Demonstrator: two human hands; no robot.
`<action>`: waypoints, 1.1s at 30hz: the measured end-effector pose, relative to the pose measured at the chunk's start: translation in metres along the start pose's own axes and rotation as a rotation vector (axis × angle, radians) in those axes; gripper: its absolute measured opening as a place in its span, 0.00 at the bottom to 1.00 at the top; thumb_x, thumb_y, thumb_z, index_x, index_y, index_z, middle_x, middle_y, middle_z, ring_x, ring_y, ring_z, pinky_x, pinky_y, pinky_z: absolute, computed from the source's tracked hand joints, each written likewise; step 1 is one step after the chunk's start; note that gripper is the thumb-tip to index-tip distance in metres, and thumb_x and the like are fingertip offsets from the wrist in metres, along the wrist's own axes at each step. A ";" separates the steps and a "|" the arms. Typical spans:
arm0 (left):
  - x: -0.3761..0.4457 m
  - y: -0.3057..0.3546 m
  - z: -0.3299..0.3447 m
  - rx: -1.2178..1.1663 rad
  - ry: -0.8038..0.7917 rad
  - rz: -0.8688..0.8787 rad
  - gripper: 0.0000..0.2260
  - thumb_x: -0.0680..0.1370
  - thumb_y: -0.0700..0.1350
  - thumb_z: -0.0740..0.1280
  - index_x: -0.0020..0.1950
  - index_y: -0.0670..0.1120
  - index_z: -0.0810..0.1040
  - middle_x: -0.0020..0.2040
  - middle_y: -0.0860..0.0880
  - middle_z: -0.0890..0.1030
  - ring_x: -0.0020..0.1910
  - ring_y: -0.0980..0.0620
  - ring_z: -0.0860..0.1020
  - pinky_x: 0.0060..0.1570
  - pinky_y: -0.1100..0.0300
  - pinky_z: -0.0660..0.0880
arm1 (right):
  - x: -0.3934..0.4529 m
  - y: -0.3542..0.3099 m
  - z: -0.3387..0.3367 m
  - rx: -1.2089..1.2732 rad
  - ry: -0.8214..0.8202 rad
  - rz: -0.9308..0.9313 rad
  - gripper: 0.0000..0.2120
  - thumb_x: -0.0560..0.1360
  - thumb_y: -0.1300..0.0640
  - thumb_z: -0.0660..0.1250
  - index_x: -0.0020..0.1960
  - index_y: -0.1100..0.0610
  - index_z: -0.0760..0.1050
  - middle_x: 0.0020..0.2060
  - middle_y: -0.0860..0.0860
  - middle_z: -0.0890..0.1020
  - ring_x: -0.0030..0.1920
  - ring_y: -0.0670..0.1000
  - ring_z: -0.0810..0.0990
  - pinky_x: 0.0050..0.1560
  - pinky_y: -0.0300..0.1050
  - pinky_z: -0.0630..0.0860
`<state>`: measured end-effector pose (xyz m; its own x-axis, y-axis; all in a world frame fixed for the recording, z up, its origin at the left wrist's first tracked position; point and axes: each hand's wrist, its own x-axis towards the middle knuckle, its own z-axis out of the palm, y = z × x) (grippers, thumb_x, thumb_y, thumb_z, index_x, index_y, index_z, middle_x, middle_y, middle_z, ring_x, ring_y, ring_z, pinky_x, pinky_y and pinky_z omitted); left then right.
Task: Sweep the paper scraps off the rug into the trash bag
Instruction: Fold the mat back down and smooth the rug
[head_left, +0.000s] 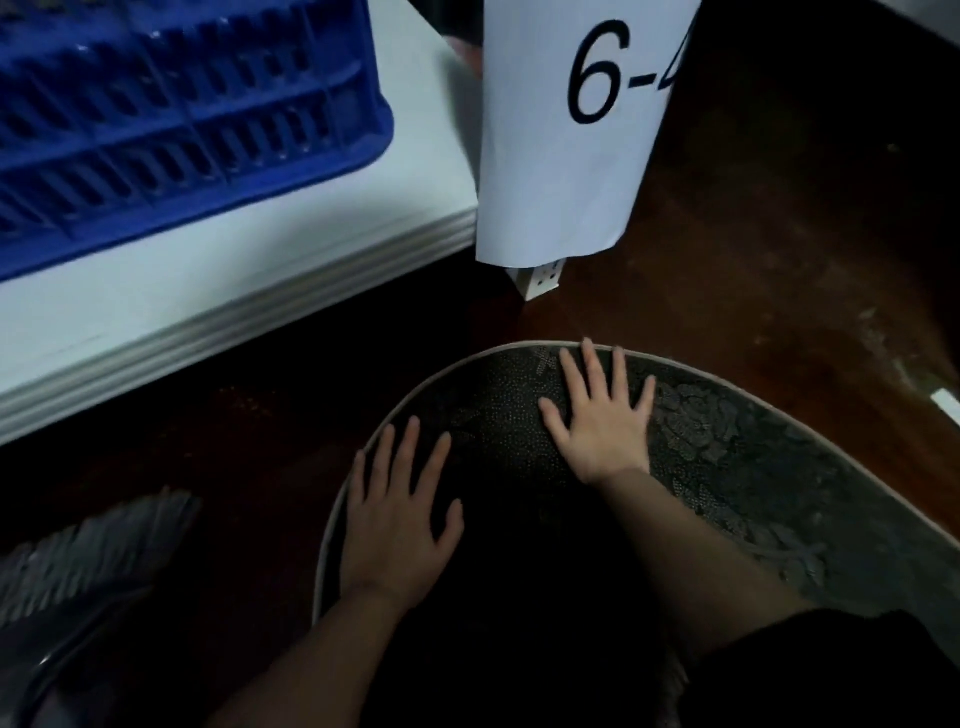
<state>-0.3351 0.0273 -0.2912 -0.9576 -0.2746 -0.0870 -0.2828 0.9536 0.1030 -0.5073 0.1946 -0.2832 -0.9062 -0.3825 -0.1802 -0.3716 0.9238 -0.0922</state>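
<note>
hands: our left hand (400, 512) and right hand (602, 415) lie flat on the rug (727, 457), fingers spread, gripping nothing.
scraps: none visible on the rug (dim view, can't rule out small ones).
bag: possibly the grey plastic (78, 561) just left of the rug.
technique: we should sweep palm-flat, leftward, overlapping passes toward that plastic.

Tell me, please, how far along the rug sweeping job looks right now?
Done: no paper scraps show on the visible part of the rug. In hand: the left hand and right hand lie flat on it, fingers spread. Left: hard to judge; the near rug is in shadow, and the grey plastic at lower left may be the trash bag.
</note>
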 end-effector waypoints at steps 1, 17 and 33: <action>0.000 -0.001 -0.001 0.001 -0.012 0.001 0.30 0.74 0.57 0.54 0.76 0.51 0.65 0.77 0.44 0.60 0.76 0.43 0.59 0.71 0.42 0.57 | 0.007 -0.020 -0.002 0.017 -0.027 -0.046 0.36 0.75 0.32 0.37 0.79 0.45 0.44 0.79 0.47 0.43 0.78 0.56 0.38 0.73 0.68 0.38; 0.002 -0.008 0.001 0.002 0.025 -0.013 0.29 0.75 0.54 0.53 0.73 0.44 0.70 0.75 0.44 0.66 0.74 0.43 0.64 0.70 0.42 0.55 | -0.038 -0.084 0.014 0.031 -0.055 -0.341 0.29 0.79 0.43 0.49 0.79 0.48 0.53 0.79 0.46 0.51 0.79 0.53 0.48 0.75 0.65 0.50; -0.118 0.012 0.013 -0.133 0.026 -0.165 0.28 0.77 0.52 0.53 0.74 0.43 0.67 0.75 0.43 0.65 0.75 0.46 0.62 0.71 0.51 0.57 | -0.132 -0.078 0.047 0.024 0.060 -0.299 0.27 0.80 0.44 0.47 0.78 0.49 0.58 0.78 0.46 0.58 0.78 0.54 0.54 0.74 0.61 0.55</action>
<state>-0.2245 0.0727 -0.2922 -0.8982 -0.4305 -0.0885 -0.4392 0.8712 0.2193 -0.3496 0.1719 -0.2980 -0.7678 -0.6351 -0.0840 -0.6195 0.7695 -0.1552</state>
